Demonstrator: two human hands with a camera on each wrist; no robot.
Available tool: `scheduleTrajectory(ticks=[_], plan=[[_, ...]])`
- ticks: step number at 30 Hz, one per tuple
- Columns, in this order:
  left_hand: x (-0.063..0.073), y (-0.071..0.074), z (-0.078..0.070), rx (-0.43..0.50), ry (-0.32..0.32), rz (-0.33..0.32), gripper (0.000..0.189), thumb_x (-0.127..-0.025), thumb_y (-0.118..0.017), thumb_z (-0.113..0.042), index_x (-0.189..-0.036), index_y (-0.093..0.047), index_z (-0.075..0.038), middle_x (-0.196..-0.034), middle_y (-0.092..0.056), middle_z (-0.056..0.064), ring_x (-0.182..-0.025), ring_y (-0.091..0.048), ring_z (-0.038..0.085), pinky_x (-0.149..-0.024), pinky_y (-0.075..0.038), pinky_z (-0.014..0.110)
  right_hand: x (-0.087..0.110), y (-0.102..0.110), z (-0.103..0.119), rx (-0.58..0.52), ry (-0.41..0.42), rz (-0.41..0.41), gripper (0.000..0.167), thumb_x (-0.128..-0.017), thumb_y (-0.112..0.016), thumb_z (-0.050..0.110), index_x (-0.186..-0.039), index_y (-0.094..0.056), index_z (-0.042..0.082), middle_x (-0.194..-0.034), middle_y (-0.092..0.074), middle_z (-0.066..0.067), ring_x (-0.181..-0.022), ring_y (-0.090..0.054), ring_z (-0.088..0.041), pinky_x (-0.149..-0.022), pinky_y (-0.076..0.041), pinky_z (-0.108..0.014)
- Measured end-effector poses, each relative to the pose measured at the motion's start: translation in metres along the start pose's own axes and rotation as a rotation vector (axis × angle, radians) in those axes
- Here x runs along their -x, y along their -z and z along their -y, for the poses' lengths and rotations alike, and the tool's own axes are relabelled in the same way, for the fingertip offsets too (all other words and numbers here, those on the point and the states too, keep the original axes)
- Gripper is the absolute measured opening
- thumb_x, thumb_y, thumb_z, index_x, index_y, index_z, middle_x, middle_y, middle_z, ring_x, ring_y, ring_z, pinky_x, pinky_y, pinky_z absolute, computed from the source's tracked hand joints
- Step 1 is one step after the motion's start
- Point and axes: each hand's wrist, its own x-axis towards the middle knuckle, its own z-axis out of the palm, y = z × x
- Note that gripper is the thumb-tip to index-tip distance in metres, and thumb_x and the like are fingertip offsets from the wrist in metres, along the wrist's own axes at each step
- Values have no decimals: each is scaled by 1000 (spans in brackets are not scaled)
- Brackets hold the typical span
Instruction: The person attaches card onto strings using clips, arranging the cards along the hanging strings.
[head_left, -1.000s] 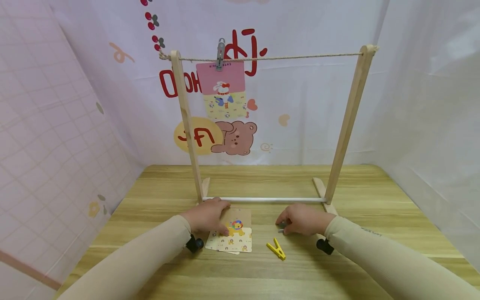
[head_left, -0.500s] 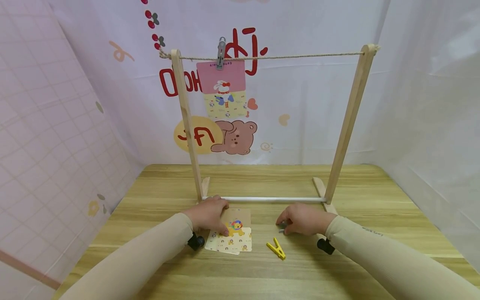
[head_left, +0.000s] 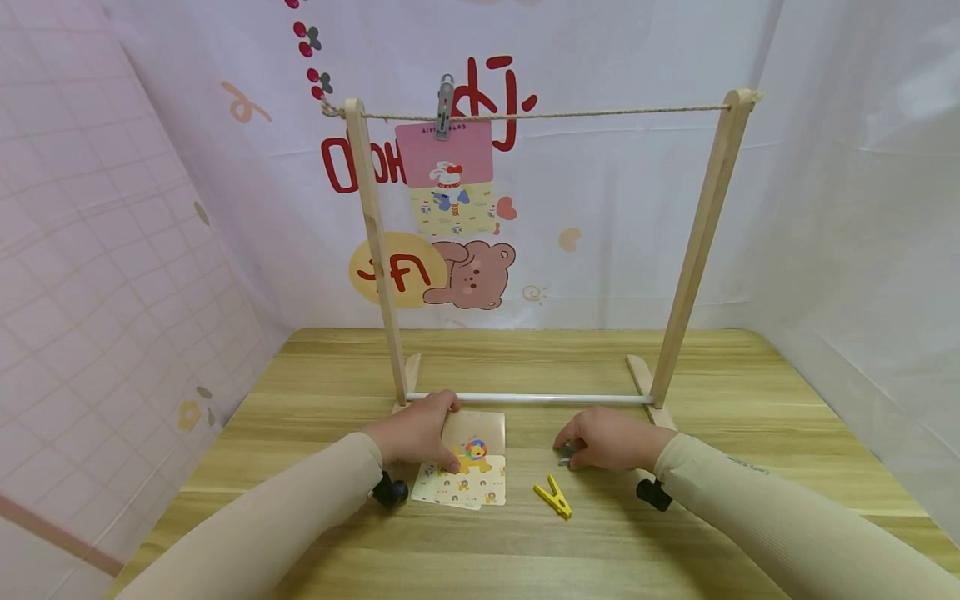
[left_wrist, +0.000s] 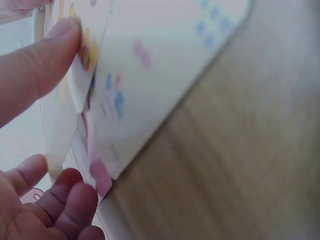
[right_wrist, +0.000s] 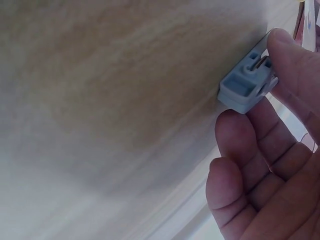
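Note:
My left hand pinches the upper card, a tan and cream one with a lion, by its left side. In the left wrist view the thumb lies on this card and the fingers curl at its far edge, while a second patterned card lies beneath on the table. To the right, my right hand holds a grey-blue clothespin between thumb and fingers, close over the table; the palm hides most of it in the head view. Between the hands lies a yellow clothespin.
Behind the hands stands a wooden frame with a white rod low across it. A twine line spans its top. From it hangs a pink and yellow card under a grey clothespin.
The lion card's far edge has come up slightly in my left hand, showing more of its tan part. My right hand has hardly moved.

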Motion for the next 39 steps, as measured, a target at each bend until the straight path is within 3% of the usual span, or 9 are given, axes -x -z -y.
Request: scheduleTrajectory(ticks=[4, 11, 17, 24, 27, 33, 39], plan=[[1, -1, 0, 62, -1, 5, 91, -73, -99, -36, -144, -48, -12, -138, -60, 5, -116, -59, 18, -106, -50, 46, 2, 0, 1, -5, -3, -2, 27, -92, -81, 16, -118, -78, 11, -84, -61, 13, -74, -49, 1, -69, -45, -22], [2, 0, 0, 244, -24, 23, 85, -77, -96, -21, -148, -48, -11, -114, -60, 8, -96, -57, 21, -85, -49, 38, 3, 1, 3, -3, -18, 5, 28, -93, -81, 17, -120, -78, 12, -83, -60, 13, -74, -49, 0, -69, -45, -22], [2, 1, 5, 410, -51, 47, 81, -80, -92, -9, -149, -51, -14, -106, -60, 12, -88, -57, 21, -75, -49, 34, 3, 0, 2, 5, -12, -1, 27, -93, -80, 17, -120, -77, 11, -84, -60, 13, -74, -49, 0, -70, -45, -23], [1, 1, 8, 436, -75, 58, 53, -87, -88, -16, -135, -66, -13, -98, -55, 9, -88, -48, 20, -74, -42, 32, 3, -1, -1, 16, -3, -10, 28, -93, -80, 18, -120, -77, 12, -83, -59, 14, -74, -48, 0, -69, -44, -23], [2, 1, 8, 458, -75, 57, 48, -89, -86, -17, -132, -66, -11, -93, -51, 4, -84, -47, 18, -72, -43, 28, 3, -1, -2, 18, -2, -13, 27, -94, -80, 18, -120, -77, 12, -82, -58, 14, -73, -48, 0, -69, -44, -22], [3, 1, 4, 575, -63, 66, 38, -95, -80, -14, -130, -66, -8, -85, -55, 2, -61, -51, 17, -59, -48, 26, 3, -1, -2, 10, 9, -28, 26, -94, -79, 17, -119, -78, 12, -82, -58, 14, -72, -47, 1, -67, -43, -22], [3, 0, 2, 622, -74, 44, 33, -95, -78, -11, -126, -66, -7, -79, -60, 3, -60, -50, 17, -57, -47, 27, 3, -2, -2, 8, 6, -43, 22, -95, -78, 14, -117, -77, 12, -85, -60, 14, -73, -48, 1, -67, -44, -21]])
